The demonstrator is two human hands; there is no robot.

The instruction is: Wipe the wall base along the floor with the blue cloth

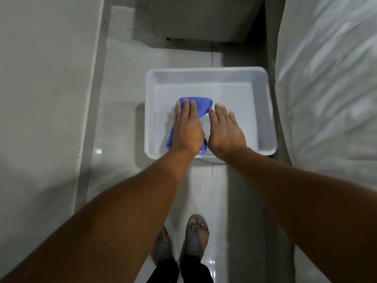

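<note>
The blue cloth [202,107] lies crumpled in a white plastic tub [263,111] on the tiled floor. My left hand [186,127] rests flat on top of the cloth, fingers stretched forward, and covers most of it. My right hand [225,129] hovers beside it over the tub's bare bottom, fingers extended and slightly apart, holding nothing. The wall base [91,111] runs along the left side where the grey wall meets the floor.
A bed with a white plastic-covered mattress [326,88] fills the right side. A grey cabinet [204,17] stands at the far end of the narrow aisle. My feet in sandals [195,235] stand on the glossy floor tiles [122,99].
</note>
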